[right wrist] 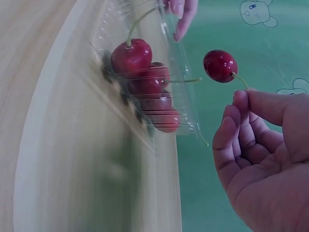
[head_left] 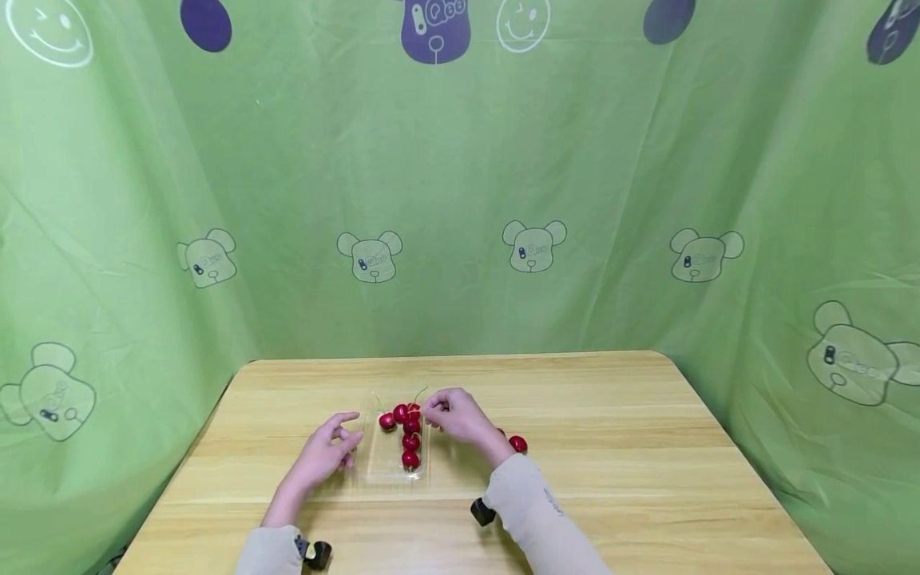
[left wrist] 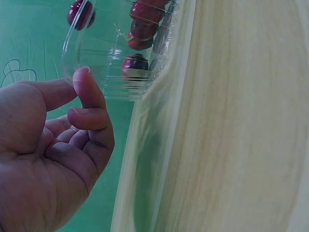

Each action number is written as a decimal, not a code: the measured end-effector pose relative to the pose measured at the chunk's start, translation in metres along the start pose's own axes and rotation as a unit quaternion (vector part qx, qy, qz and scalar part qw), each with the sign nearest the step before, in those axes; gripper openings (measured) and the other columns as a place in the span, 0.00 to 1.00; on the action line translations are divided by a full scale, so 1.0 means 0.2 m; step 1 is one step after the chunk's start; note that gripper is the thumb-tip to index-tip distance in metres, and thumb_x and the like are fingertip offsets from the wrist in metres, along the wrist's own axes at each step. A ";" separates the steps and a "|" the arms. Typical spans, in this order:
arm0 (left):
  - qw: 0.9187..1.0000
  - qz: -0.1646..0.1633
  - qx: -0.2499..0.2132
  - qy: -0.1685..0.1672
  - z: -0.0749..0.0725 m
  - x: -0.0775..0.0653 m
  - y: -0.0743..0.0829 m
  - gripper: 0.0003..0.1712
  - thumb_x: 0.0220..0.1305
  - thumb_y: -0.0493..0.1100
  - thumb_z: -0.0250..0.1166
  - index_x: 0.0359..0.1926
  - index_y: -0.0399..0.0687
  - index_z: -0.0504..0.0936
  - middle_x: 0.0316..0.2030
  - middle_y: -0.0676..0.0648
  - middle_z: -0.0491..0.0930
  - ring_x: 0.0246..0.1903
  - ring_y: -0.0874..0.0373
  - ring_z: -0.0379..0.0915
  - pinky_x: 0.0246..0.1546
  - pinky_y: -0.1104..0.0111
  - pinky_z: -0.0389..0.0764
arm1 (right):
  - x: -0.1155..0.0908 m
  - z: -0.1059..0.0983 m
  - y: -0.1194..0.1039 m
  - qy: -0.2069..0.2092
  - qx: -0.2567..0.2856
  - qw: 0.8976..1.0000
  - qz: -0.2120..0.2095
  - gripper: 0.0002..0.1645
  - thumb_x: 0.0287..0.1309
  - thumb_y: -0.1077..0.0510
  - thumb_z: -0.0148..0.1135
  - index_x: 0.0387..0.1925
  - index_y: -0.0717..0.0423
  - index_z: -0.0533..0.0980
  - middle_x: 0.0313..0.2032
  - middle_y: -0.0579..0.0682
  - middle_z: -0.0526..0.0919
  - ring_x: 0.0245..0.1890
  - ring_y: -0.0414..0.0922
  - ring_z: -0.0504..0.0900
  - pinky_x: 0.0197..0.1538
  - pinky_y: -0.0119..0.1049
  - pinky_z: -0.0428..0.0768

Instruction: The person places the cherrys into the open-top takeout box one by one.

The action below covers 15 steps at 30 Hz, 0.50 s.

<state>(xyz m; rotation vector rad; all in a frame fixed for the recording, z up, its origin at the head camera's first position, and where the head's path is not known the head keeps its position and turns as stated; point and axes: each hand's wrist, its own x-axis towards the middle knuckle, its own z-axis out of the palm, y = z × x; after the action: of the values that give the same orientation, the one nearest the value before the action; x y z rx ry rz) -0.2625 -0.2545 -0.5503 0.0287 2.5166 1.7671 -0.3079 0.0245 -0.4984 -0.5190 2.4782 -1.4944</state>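
A clear plastic box sits on the table with several red cherries in it, most lined up along its right side. By the stem, my right hand pinches one cherry between thumb and forefinger; the fruit hangs clear of the fingers, over the box's right side in the head view. At the box's left side is my left hand, thumb and forefinger apart and the other fingers loosely bent. Its fingertips are right at the clear rim in the left wrist view.
More cherries lie on the wooden table to the right of the box, partly hidden behind the right forearm. A green printed curtain encloses the table at the back and sides.
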 end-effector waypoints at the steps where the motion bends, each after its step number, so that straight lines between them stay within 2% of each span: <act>1: 1.000 0.001 0.002 0.002 0.00 0.00 0.00 0.32 0.73 0.40 0.64 0.74 0.37 0.67 0.36 0.36 0.80 0.22 0.55 0.76 0.20 0.70 0.76 | 0.00 0.00 0.00 0.000 -0.003 1.000 0.003 0.12 0.70 0.59 0.64 0.43 0.67 0.83 0.31 0.49 0.83 0.37 0.56 0.84 0.41 0.41 0.85; 5: 1.000 -0.002 0.008 0.011 0.01 0.01 -0.01 0.32 0.73 0.39 0.64 0.73 0.38 0.67 0.37 0.34 0.80 0.22 0.55 0.76 0.20 0.70 0.76 | 0.01 0.02 0.00 0.005 -0.014 1.000 0.011 0.11 0.69 0.57 0.65 0.42 0.63 0.84 0.32 0.49 0.83 0.34 0.50 0.83 0.37 0.33 0.82; 8: 1.000 -0.003 0.010 0.011 0.01 0.01 -0.01 0.32 0.73 0.39 0.64 0.74 0.38 0.67 0.38 0.34 0.80 0.22 0.56 0.76 0.21 0.70 0.76 | 0.01 0.04 0.00 0.006 -0.017 1.000 0.021 0.08 0.68 0.57 0.66 0.40 0.60 0.84 0.33 0.49 0.83 0.33 0.44 0.80 0.37 0.32 0.81; 15: 1.000 0.003 0.004 0.003 0.01 -0.02 0.02 0.32 0.73 0.40 0.64 0.73 0.37 0.67 0.36 0.37 0.80 0.22 0.55 0.77 0.21 0.69 0.77 | 0.02 0.07 0.01 0.011 -0.023 0.999 0.028 0.05 0.66 0.60 0.66 0.38 0.58 0.85 0.30 0.47 0.82 0.29 0.40 0.76 0.33 0.30 0.77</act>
<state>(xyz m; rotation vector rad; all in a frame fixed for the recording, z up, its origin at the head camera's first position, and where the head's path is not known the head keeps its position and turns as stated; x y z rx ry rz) -0.2587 -0.2521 -0.5470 0.0328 2.5310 1.7606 -0.3083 0.0124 -0.5069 -0.4400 2.5285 -1.4328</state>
